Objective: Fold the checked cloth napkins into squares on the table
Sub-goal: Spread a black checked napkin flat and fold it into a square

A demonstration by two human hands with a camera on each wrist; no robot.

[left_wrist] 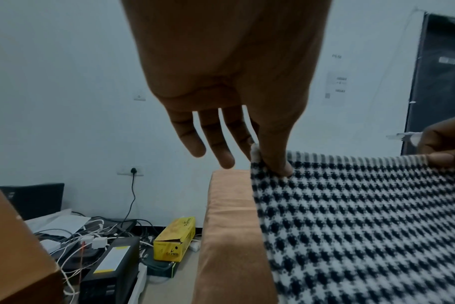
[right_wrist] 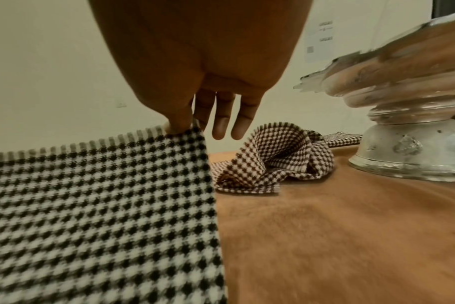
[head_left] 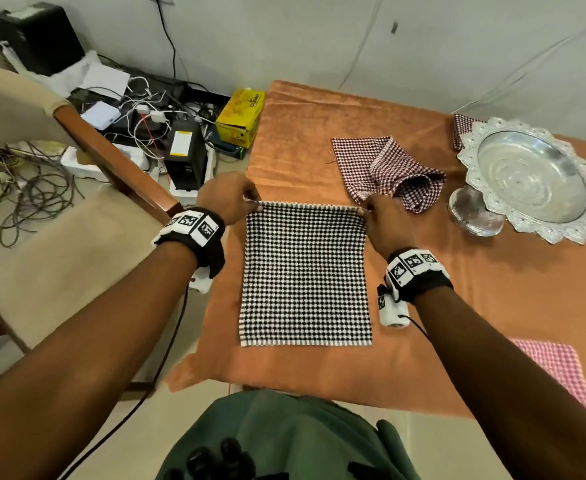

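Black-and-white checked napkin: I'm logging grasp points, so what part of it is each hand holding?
The left hand pinches the black-and-white checked napkin at its far left corner; the right hand pinches its far right corner.

The table (head_left: 319, 133) is covered with a soft orange cloth (head_left: 475, 289). A black and white checked napkin (head_left: 305, 271) lies on it in front, with its far edge lifted up. Behind it sits a crumpled red and white checked napkin (head_left: 388, 168). A shiny silver bowl on a foot (head_left: 530, 178) stands at the right. A bit of another red checked napkin (head_left: 461, 128) peeks out behind the bowl. A pink checked napkin (head_left: 558, 372) lies flat near the front right edge.
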